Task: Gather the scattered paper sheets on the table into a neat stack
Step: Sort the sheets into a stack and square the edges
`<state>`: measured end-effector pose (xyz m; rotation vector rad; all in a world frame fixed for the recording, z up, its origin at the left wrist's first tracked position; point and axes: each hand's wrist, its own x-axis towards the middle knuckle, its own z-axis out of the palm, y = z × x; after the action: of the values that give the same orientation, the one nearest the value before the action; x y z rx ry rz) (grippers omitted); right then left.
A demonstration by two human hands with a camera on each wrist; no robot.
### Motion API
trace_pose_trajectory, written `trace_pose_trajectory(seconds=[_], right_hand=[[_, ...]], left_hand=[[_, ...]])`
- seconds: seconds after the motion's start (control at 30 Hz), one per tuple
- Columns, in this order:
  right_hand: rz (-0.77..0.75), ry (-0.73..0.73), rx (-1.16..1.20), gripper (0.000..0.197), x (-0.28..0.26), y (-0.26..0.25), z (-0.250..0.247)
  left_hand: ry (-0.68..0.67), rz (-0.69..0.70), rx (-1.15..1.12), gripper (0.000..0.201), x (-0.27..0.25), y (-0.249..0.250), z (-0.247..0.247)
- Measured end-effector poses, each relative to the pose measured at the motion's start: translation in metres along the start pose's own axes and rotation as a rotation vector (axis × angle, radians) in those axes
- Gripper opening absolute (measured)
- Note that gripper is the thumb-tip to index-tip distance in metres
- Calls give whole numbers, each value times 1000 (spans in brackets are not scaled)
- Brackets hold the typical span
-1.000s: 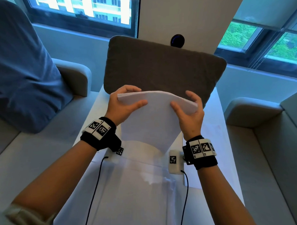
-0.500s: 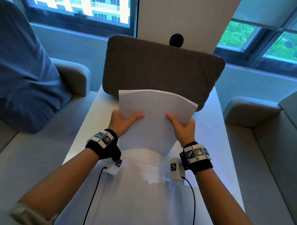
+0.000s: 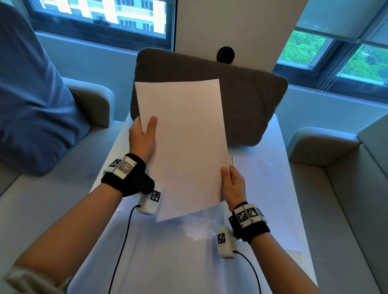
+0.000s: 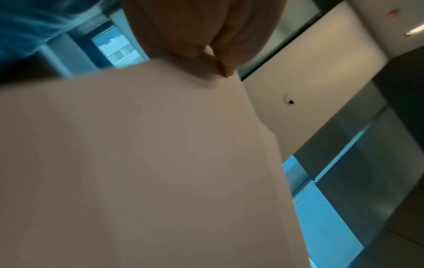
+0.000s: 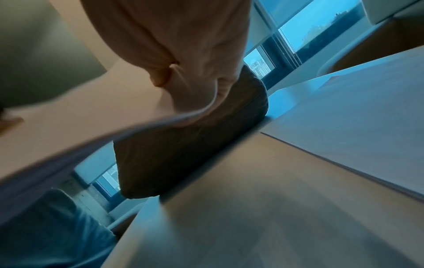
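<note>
A stack of white paper sheets (image 3: 184, 147) is held up above the white table (image 3: 279, 210), tilted toward me with its long side running away. My left hand (image 3: 144, 135) grips the stack's left edge near the top, thumb on the front face. My right hand (image 3: 233, 185) pinches the right edge near the bottom corner. In the left wrist view the paper stack (image 4: 149, 172) fills the frame below my left hand (image 4: 206, 41). In the right wrist view my right hand (image 5: 183, 59) holds the curved paper edge (image 5: 137, 127). One more sheet (image 3: 262, 188) lies flat on the table at right.
A dark grey cushion (image 3: 248, 105) leans at the table's far end, just behind the paper. Grey sofa seats (image 3: 344, 185) flank the table on both sides, with a blue cushion (image 3: 26, 104) at left. Cables from the wrist cameras trail over the near tabletop.
The stack has been turned from lying wide and bowed to standing tall and flat. My left hand slid to the upper left edge, my right hand down to the lower right corner.
</note>
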<state>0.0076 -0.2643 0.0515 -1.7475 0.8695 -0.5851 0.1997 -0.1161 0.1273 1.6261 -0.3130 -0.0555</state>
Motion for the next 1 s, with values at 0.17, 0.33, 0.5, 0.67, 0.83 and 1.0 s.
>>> trace_pose_trajectory(seconds=[0.17, 0.33, 0.5, 0.67, 0.83, 1.0], right_hand=[[-10, 118, -15, 29, 2, 2, -3], [-42, 181, -194, 31, 2, 11, -28], [5, 199, -401, 30, -6, 30, -70], [70, 297, -504, 30, -23, 62, -124], [161, 378, -544, 39, -46, 103, -172], [260, 366, -576, 32, -48, 131, -197]], left_hand=[[-171, -89, 136, 34, -33, -41, 10], [-341, -149, 263, 35, -79, -67, 22], [-624, -233, 387, 46, -112, -70, 40], [-852, -254, 427, 26, -146, -52, 68], [-956, -298, 518, 20, -181, -56, 106], [-962, -327, 559, 34, -198, -65, 139]])
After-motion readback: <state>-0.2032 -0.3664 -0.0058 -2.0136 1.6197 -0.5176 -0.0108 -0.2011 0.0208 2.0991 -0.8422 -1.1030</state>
